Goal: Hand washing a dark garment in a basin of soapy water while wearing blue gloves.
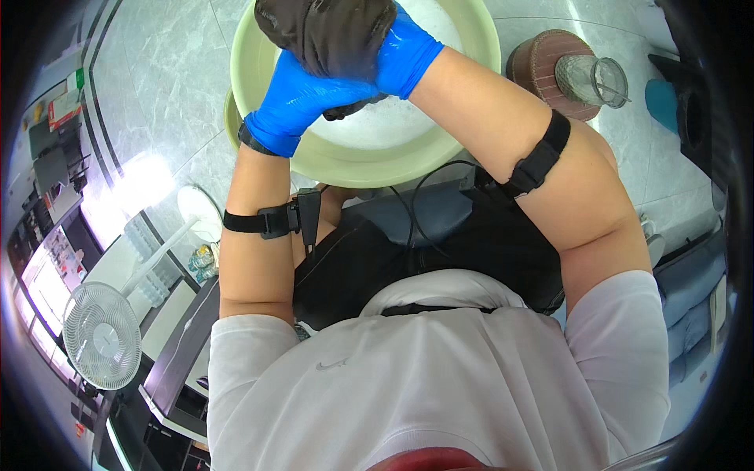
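My left hand [312, 97] and my right hand [406, 56] both wear wet blue rubber gloves. Between them they grip a dark brown wet cloth [330, 35], bunched up, whose upper part runs out of the picture. A small end of the same dark cloth pokes out below my left fingers. The cloth is held above a pale green plastic basin [377, 173] with whitish sudsy water [377, 129] inside. Part of my fingers is hidden behind the cloth.
A second green basin [230, 120] shows under the first one's left side. To the right, a brown round stool [533, 65] carries a glass jar [580, 76] of whitish contents. A white standing fan [103, 335] is at left. Black cables [412, 212] hang near my lap.
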A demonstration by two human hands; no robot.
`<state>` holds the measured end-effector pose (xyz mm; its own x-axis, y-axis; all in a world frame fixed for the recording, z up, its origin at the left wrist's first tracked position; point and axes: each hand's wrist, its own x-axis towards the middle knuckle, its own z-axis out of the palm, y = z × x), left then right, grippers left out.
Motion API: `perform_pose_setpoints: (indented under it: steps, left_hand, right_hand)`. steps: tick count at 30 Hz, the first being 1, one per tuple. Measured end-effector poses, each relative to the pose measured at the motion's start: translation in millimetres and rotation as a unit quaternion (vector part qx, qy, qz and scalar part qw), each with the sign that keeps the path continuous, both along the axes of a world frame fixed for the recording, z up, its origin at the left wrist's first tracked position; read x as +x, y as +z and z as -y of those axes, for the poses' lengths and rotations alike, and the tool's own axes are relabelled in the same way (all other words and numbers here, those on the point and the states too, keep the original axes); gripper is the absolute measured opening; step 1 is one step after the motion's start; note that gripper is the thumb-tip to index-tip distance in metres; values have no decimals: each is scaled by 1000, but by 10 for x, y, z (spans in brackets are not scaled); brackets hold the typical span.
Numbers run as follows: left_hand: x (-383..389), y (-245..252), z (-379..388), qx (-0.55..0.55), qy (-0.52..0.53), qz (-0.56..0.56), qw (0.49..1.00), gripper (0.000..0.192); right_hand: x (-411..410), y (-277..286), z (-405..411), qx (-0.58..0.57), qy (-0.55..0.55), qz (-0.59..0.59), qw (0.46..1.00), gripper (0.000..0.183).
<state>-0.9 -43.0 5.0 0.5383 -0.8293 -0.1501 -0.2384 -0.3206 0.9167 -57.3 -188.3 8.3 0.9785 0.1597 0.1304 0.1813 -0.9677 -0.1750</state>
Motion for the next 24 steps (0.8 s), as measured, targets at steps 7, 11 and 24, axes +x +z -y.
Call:
perform_pose_setpoints:
  steps: [7,11,24]
  left_hand:
    - [51,-287,-96,6,60,-6,998,53]
    - [125,-155,-38,-24,96,-114,989,58]
    - [290,94,-143,10,57,-421,905,79]
  right_hand:
    - [211,-322,108,-17,73,-27,997,39]
    - [241,-898,361,336,33,-65,939,27]
    - [247,-217,510,595,63,-119,792,103]
